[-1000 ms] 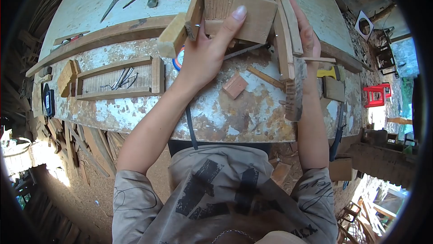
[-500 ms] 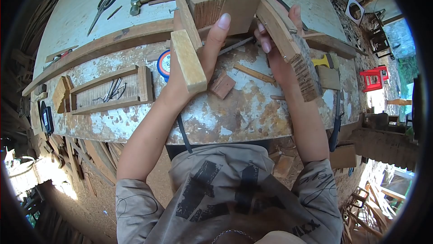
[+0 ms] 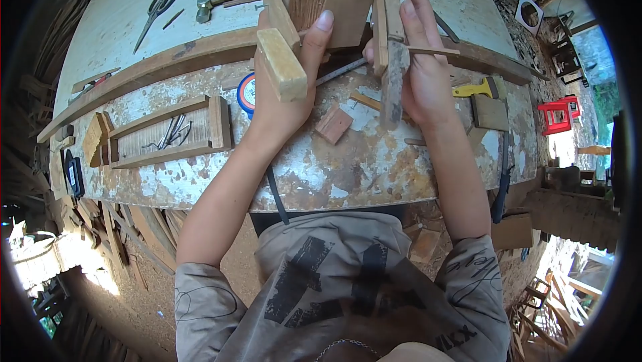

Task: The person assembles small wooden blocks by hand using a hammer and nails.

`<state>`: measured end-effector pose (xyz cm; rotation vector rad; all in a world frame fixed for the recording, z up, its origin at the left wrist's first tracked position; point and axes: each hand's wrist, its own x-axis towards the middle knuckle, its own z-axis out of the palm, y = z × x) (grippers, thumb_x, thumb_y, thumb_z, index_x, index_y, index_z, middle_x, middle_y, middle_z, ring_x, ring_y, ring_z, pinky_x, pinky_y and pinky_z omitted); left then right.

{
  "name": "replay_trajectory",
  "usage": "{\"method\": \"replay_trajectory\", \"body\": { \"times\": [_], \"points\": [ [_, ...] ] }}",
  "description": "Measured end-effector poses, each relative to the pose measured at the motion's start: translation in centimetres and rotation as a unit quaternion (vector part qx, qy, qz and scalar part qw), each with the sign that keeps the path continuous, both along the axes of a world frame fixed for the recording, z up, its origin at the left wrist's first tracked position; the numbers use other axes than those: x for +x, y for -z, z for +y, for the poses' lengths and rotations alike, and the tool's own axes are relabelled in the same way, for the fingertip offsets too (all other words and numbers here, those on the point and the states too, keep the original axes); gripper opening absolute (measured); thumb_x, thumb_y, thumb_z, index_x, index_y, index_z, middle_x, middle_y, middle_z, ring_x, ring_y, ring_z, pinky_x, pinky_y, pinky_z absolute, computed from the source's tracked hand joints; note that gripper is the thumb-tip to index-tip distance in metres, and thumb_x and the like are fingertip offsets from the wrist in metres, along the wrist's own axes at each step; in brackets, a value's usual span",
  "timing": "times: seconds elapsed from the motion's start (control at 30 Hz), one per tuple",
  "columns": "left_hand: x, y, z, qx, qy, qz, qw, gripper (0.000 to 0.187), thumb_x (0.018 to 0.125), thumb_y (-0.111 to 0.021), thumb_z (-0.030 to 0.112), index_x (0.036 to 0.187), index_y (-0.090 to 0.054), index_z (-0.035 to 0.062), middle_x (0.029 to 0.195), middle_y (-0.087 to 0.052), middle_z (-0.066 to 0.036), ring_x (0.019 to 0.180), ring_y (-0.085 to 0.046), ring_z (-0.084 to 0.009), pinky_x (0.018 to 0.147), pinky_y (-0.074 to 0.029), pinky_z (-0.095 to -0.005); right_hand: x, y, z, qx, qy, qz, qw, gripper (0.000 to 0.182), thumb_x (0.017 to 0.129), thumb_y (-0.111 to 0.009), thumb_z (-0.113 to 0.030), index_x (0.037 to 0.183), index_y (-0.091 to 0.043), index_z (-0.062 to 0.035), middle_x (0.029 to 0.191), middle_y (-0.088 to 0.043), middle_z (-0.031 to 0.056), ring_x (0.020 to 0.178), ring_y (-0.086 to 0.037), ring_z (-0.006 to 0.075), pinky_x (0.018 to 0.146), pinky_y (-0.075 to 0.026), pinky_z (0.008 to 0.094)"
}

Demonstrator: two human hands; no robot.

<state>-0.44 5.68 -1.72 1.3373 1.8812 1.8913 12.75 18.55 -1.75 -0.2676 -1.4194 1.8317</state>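
Note:
A wooden assembly with a thick block (image 3: 334,17) in its middle stands over the bench between my hands. My left hand (image 3: 287,111) is closed round its left side, thumb along the inside, by an upright wooden piece (image 3: 281,17) and a pale end block (image 3: 283,67). My right hand (image 3: 431,87) grips the right-hand wooden side piece (image 3: 380,24), its thumb tip showing at the inner side and its other fingers up along the outside. A rough grey-brown end (image 3: 394,87) of that side hangs toward me. A small reddish wood block (image 3: 333,123) lies below, between my wrists.
A long wooden bar (image 3: 160,61) crosses the bench. Behind it lie scissors (image 3: 158,11) and a hammer (image 3: 204,2). A wooden tray (image 3: 224,124) with nails and a blue round tape measure (image 3: 245,96) are at left, a yellow-handled tool (image 3: 471,89) at right.
My right hand has swung the right side piece inward and more upright, closer to the middle block. My left hand has stayed nearly in place, with its end block raised slightly.

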Motion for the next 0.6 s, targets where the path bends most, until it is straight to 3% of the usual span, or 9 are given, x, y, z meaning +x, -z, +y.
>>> {"method": "replay_trajectory", "body": {
  "times": [0.13,0.23,0.33,0.37,0.47,0.6],
  "points": [
    [-0.1,0.4,0.3,-0.005,-0.017,0.021,1.000,0.055,0.105,-0.069,0.042,0.127,-0.051,-0.0044,0.097,-0.070,-0.016,0.086,-0.068,-0.0216,0.079,-0.055,-0.0356,-0.4,-0.8,0.0,-0.077,0.037,0.007,0.996,0.038,0.117,-0.045,-0.029,0.150,-0.054,-0.0117,0.121,-0.064,0.0049,0.094,-0.068,0.0142,0.084,-0.060,0.0329],
    [0.0,0.4,0.4,0.001,-0.020,0.021,1.000,0.056,0.105,-0.070,0.043,0.127,-0.051,-0.0048,0.094,-0.070,-0.015,0.086,-0.068,-0.0209,0.079,-0.055,-0.0351,-0.4,-0.3,0.6,-0.074,0.075,-0.009,0.994,0.036,0.112,-0.053,-0.038,0.134,-0.063,-0.0102,0.117,-0.068,0.0051,0.101,-0.068,0.0146,0.093,-0.056,0.0328],
    [0.0,0.1,0.2,-0.014,-0.008,-0.001,1.000,0.057,0.105,-0.070,0.044,0.127,-0.051,-0.0050,0.094,-0.070,-0.014,0.086,-0.068,-0.0203,0.080,-0.055,-0.0348,0.4,0.8,1.9,-0.067,0.077,-0.005,0.995,0.028,0.110,-0.048,-0.023,0.132,-0.062,-0.0110,0.102,-0.063,0.0026,0.082,-0.064,0.0133,0.077,-0.056,0.0334],
    [0.0,0.0,0.0,-0.020,-0.002,-0.011,1.000,0.057,0.105,-0.070,0.044,0.127,-0.051,-0.0050,0.094,-0.071,-0.014,0.086,-0.068,-0.0202,0.080,-0.055,-0.0348,0.6,0.9,2.0,-0.069,0.085,-0.004,0.994,0.024,0.106,-0.047,-0.023,0.120,-0.062,-0.0107,0.088,-0.056,0.0002,0.068,-0.055,0.0110,0.067,-0.050,0.0298],
    [-0.1,0.0,0.0,-0.023,0.001,-0.027,0.999,0.056,0.105,-0.070,0.044,0.126,-0.053,-0.0044,0.095,-0.071,-0.013,0.087,-0.068,-0.0198,0.080,-0.055,-0.0348,1.0,1.4,3.1,0.019,0.125,-0.022,0.992,0.020,0.106,-0.047,-0.024,0.114,-0.060,-0.0117,0.082,-0.050,-0.0007,0.061,-0.048,0.0097,0.061,-0.045,0.0285],
    [-0.2,0.2,0.2,-0.001,-0.008,-0.011,1.000,0.054,0.105,-0.070,0.044,0.125,-0.054,-0.0035,0.095,-0.071,-0.013,0.087,-0.068,-0.0189,0.079,-0.055,-0.0342,0.7,1.5,3.4,0.017,0.137,-0.033,0.990,0.022,0.104,-0.055,-0.033,0.112,-0.059,-0.0129,0.080,-0.049,-0.0020,0.060,-0.047,0.0082,0.059,-0.047,0.0271]
  ]
}}
